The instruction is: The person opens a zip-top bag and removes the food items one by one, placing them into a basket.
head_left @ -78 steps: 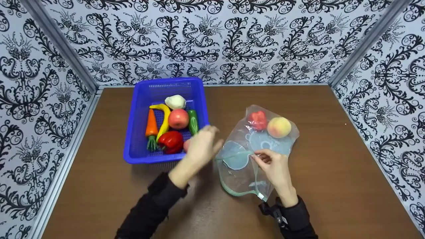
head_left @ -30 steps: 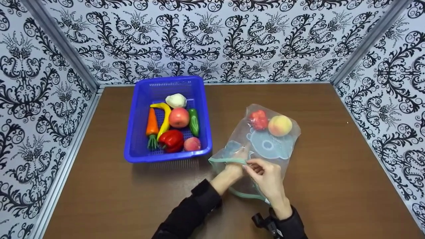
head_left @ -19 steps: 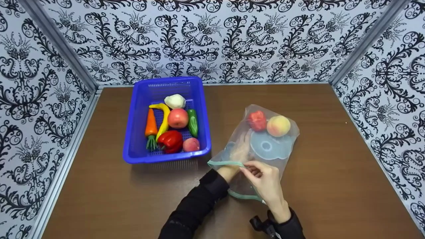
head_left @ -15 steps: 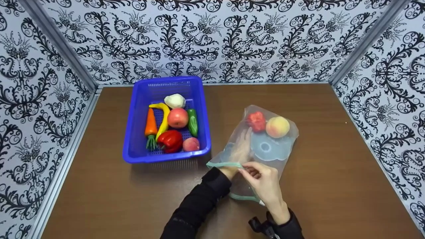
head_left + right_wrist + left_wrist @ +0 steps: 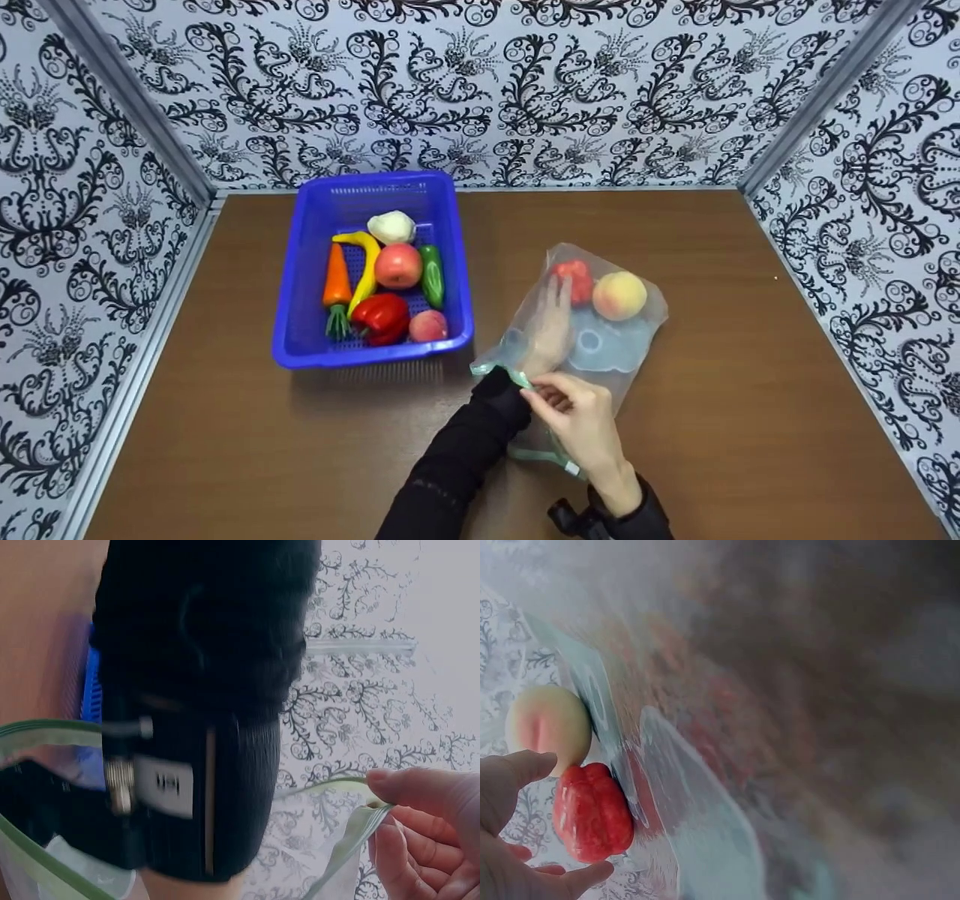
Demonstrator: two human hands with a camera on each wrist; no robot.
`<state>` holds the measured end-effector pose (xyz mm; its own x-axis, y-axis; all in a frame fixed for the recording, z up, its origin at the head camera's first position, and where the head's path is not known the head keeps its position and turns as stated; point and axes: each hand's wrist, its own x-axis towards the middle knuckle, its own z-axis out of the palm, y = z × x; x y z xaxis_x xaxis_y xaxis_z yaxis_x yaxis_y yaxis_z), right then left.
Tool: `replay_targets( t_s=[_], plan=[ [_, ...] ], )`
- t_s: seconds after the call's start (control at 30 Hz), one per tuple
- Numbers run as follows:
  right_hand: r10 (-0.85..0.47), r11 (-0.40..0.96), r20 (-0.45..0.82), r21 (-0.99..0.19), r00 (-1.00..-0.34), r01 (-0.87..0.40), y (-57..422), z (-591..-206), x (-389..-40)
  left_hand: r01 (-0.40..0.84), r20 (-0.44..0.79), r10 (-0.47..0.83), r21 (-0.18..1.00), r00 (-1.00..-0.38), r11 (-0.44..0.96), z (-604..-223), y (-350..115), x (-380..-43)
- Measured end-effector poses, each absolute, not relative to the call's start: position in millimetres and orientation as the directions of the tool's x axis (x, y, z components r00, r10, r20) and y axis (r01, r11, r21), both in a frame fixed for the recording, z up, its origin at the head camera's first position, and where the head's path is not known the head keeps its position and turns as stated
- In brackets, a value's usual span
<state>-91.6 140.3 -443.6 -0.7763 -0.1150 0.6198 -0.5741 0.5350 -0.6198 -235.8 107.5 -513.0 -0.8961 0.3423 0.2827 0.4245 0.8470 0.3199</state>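
Observation:
My left hand point(image 5: 551, 334) is wrist-deep inside a clear zip bag point(image 5: 626, 360) with a green edge, its fingers stretched toward a red bell pepper point(image 5: 574, 281). In the left wrist view the thumb and fingers stand spread on either side of the pepper point(image 5: 594, 814), the thumb tip overlapping the peach point(image 5: 549, 724). That peach point(image 5: 619, 295) lies to the right of the pepper, in the bag's far end. My right hand point(image 5: 577, 416) pinches the bag's green rim point(image 5: 352, 829) between thumb and index finger, beside the left sleeve.
To the left stands a blue plastic basket point(image 5: 281, 330) holding a carrot point(image 5: 337, 277), banana point(image 5: 367, 277), garlic bulb point(image 5: 392, 226), apple point(image 5: 398, 265), cucumber point(image 5: 431, 277), red bell pepper point(image 5: 381, 319) and small peach point(image 5: 428, 326). Patterned walls point(image 5: 465, 90) enclose the wooden table point(image 5: 750, 420).
My left hand has gone from the basket's edge into the bag and reached forward to the pepper. My right hand, still pinching the rim, has drawn it toward me over the left sleeve.

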Motion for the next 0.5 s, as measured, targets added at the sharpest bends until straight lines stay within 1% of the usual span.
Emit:
replay_targets(
  t_s=[0.13,0.27,0.33,0.5],
  plan=[
    [-0.126,0.522,0.628,-0.616,-0.768,-0.590,134.6,-444.9,-89.0,0.429,0.359,0.320,0.280,-0.877,0.859,-521.6,111.6,-242.2],
    [-0.138,0.522,0.633,-0.607,-0.762,-0.599,130.5,-445.9,-86.3,0.415,0.412,0.280,0.287,-0.867,0.864,-527.0,119.3,-247.6],
    [-0.141,0.524,0.636,-0.602,-0.758,-0.603,128.2,-446.0,-84.8,0.398,0.401,0.269,0.284,-0.876,0.872,-527.6,122.9,-249.1],
    [-0.157,0.485,0.650,-0.605,-0.744,-0.631,117.8,-445.6,-78.7,0.354,0.274,0.277,0.294,-0.921,0.888,-529.7,128.5,-251.3]
  ],
)
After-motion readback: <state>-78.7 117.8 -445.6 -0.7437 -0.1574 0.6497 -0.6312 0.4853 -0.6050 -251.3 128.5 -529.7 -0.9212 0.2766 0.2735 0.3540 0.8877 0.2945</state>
